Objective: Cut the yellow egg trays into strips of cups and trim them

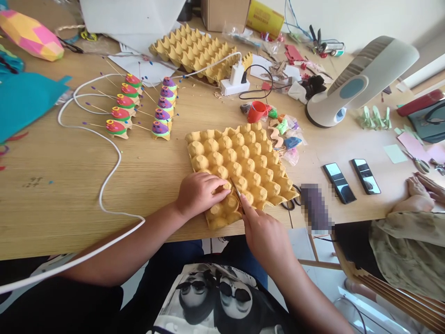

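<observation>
A yellow cardboard egg tray (243, 162) lies bumps-up at the near edge of the wooden table (69, 195). My left hand (198, 192) presses down on its near-left corner, fingers curled over the bumps. My right hand (264, 232) is closed on a thin blade-like tool (237, 192), whose tip sits between the bumps of the tray's front rows, just right of my left fingers. What kind of tool it is I cannot make out.
Two rows of painted egg-carton figures (142, 109) stand at left with a white cable (104, 185) looping past. A second egg tray (194, 51), charger, red cup (256, 111), fan (361, 79), two phones (351, 178) and another person's hands (422, 190) lie beyond.
</observation>
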Motion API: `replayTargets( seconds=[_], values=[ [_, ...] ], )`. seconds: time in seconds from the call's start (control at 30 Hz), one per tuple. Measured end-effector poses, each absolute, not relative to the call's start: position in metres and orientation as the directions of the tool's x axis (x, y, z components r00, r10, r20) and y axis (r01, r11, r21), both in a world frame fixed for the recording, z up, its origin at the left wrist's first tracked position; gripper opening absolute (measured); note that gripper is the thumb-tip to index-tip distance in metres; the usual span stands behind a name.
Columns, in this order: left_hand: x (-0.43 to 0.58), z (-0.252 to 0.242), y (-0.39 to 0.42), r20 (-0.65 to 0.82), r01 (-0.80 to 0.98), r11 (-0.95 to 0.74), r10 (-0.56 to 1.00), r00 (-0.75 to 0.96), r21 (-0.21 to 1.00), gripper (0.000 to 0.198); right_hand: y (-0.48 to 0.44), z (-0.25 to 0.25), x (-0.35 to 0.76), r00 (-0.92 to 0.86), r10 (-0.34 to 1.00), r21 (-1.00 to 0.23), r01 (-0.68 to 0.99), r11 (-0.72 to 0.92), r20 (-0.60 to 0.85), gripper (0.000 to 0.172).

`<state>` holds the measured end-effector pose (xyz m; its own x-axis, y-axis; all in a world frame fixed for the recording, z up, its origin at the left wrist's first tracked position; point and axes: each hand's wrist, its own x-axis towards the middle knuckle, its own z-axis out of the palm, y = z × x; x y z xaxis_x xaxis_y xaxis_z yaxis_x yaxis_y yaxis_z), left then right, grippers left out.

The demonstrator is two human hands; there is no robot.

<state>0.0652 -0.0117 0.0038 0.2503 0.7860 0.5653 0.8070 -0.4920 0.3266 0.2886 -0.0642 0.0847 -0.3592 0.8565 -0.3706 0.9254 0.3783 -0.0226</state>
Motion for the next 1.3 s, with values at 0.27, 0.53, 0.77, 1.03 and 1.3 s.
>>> replayTargets(
  seconds=[0.27, 0.53, 0.77, 1.03, 1.3],
  values=[
    [0.063, 0.003, -0.011, 0.504, 0.804, -0.47, 0.825, 0.255, 0.363, 0.022, -0.072, 0.082, 0.287, -0.363, 0.856, -0.051, 0.927, 0.371, -0.368, 0.059],
    [0.062, 0.003, -0.01, 0.542, 0.794, -0.494, 0.801, 0.256, 0.354, 0.02, -0.084, 0.071, 0.324, -0.458, 0.882, -0.229, 0.876, 0.426, -0.114, 0.052],
    [0.064, 0.003, -0.01, 0.573, 0.794, -0.499, 0.783, 0.242, 0.347, 0.016, -0.079, 0.04, 0.421, -0.433, 0.897, -0.237, 0.866, 0.441, 0.09, 0.037],
    [0.064, 0.003, -0.01, 0.546, 0.797, -0.478, 0.805, 0.23, 0.369, 0.017, -0.064, 0.017, 0.457, -0.349, 0.936, -0.367, 0.878, 0.307, -0.052, 0.04],
    [0.063, 0.0, -0.011, 0.567, 0.793, -0.494, 0.789, 0.237, 0.356, 0.017, -0.06, 0.026, 0.456, -0.286, 0.954, -0.447, 0.868, 0.217, -0.091, 0.039]
  ],
)
